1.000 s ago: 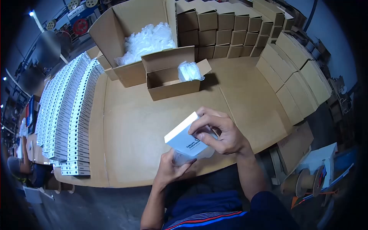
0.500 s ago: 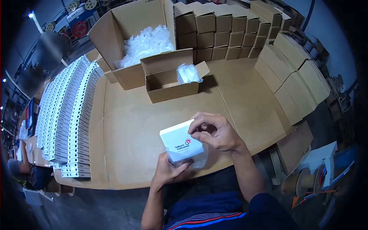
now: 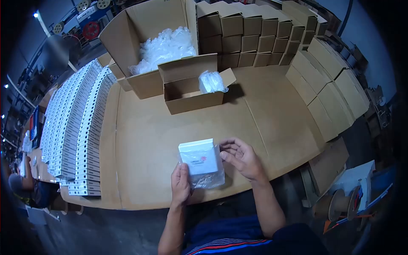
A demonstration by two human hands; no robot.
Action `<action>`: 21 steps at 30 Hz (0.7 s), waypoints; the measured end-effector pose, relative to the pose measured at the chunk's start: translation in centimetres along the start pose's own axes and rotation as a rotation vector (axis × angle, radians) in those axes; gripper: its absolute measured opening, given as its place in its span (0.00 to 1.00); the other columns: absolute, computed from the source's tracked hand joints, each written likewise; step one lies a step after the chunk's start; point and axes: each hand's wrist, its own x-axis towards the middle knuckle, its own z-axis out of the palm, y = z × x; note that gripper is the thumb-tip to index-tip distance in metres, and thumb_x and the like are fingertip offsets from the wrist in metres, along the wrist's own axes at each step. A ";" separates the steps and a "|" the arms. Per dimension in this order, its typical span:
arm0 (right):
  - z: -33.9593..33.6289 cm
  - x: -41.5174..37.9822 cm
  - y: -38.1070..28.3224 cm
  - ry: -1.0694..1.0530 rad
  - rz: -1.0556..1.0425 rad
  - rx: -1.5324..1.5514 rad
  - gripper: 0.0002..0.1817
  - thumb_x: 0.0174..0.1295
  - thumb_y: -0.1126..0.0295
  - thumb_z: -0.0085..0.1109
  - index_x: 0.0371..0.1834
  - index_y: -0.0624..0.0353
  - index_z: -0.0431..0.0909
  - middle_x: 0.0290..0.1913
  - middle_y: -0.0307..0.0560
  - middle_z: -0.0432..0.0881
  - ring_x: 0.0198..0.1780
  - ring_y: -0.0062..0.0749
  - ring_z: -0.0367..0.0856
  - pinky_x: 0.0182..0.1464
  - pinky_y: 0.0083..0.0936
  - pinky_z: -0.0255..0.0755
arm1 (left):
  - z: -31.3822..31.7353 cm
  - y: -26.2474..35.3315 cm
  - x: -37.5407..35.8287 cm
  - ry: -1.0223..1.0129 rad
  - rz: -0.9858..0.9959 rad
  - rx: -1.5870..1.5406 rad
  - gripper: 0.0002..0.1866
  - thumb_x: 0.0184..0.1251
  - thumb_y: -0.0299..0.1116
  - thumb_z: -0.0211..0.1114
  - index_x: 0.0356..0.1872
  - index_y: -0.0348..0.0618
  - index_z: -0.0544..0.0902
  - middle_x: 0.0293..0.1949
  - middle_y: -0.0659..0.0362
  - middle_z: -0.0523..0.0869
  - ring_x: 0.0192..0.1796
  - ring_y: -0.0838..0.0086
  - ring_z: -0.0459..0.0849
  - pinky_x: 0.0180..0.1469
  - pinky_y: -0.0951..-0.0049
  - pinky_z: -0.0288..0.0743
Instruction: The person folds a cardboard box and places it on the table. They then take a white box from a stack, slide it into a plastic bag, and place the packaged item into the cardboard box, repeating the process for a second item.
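A flat white box (image 3: pixel 199 152) with a small red logo stands mostly inside a clear plastic bag (image 3: pixel 208 180). Its top edge sticks out above the plastic. My left hand (image 3: pixel 181 185) grips the bagged box at its lower left, thumb on the front. At the other side, my right hand (image 3: pixel 241 160) has its fingers bent and its thumb and fingertips at the bag's upper right edge, seemingly pinching the plastic. Beyond my hands, an open brown carton (image 3: pixel 193 104) holds a plastic-wrapped bundle (image 3: pixel 212 82) at its right end.
A large carton (image 3: pixel 146 87) of clear plastic bags (image 3: pixel 168 47) stands at the back. Tall stacks of white boxes (image 3: pixel 87 140) line the left edge. Brown cartons (image 3: pixel 231 26) are piled along the back and right (image 3: pixel 325 91). A co-worker (image 3: pixel 27 180) is at far left.
The box now sits deeper in the bag, with plastic covering its logo. My right hand has moved from the box's top corner down to the bag's right edge.
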 end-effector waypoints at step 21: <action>2.3 -1.8 2.0 -0.025 -0.101 0.210 0.28 0.68 0.75 0.70 0.69 0.64 0.69 0.61 0.49 0.81 0.60 0.26 0.81 0.64 0.25 0.75 | 3.3 1.9 1.2 0.066 0.173 0.072 0.32 0.89 0.47 0.40 0.78 0.29 0.63 0.65 0.45 0.81 0.67 0.65 0.79 0.71 0.63 0.71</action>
